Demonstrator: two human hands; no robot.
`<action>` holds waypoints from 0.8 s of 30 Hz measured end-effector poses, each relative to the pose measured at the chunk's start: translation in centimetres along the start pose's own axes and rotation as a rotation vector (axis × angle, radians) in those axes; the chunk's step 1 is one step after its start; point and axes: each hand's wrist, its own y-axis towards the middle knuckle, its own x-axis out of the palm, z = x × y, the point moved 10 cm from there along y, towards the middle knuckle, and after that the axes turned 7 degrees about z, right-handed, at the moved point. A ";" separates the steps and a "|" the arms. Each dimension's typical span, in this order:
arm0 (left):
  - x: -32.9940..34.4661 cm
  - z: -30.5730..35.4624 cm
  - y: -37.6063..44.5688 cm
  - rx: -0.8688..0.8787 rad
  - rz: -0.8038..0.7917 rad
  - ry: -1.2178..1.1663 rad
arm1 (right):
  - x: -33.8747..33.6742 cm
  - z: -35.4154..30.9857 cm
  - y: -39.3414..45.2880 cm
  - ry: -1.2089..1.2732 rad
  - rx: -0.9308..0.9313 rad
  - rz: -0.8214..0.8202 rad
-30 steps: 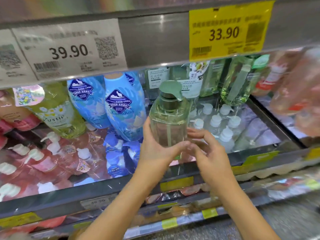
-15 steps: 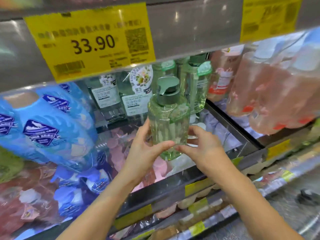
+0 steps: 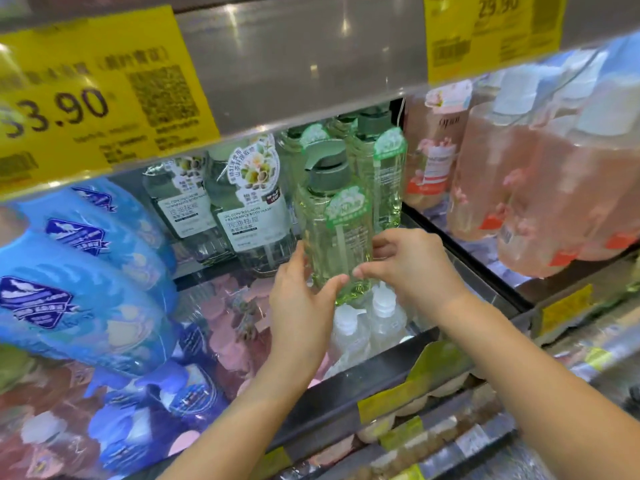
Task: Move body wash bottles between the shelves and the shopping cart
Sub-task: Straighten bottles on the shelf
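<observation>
Body wash fills the shelf (image 3: 377,379) in rows, and the bulkiest containers are the blue bottles (image 3: 86,296) on the left, opaque, each with a dark diamond label, leaning toward the front rail. On the right stand clear bottles of pink liquid (image 3: 540,202) with white caps, filled nearly to the shoulder. Behind, at the middle, two grey-green refill pouches (image 3: 251,216) stand upright side by side, their contents hidden by print. Just right of them, more clear green bottles (image 3: 381,168) with dark pump heads stand in a file toward the back.

In front of that file, the green pump bottle (image 3: 334,233) is upright at the front of the shelf, full of pale green liquid, a dip tube showing through it. The left hand (image 3: 299,306) grips its lower left side, thumb across the front near the base. The right hand (image 3: 412,268) grips its right side, fingers (image 3: 384,247) curled round it. Whether its base touches the shelf floor cannot be told. Below it, small white-capped clear bottles (image 3: 367,323) show on the shelf underneath.
</observation>
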 end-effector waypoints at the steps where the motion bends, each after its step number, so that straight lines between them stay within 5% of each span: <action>1: 0.2 0.1 0.3 -0.006 0.023 -0.005 | -0.1 0.0 0.5 0.010 -0.003 0.008; 24: 3.8 0.2 6.5 -0.012 0.166 0.093 | 1.2 1.5 6.8 0.032 -0.008 0.140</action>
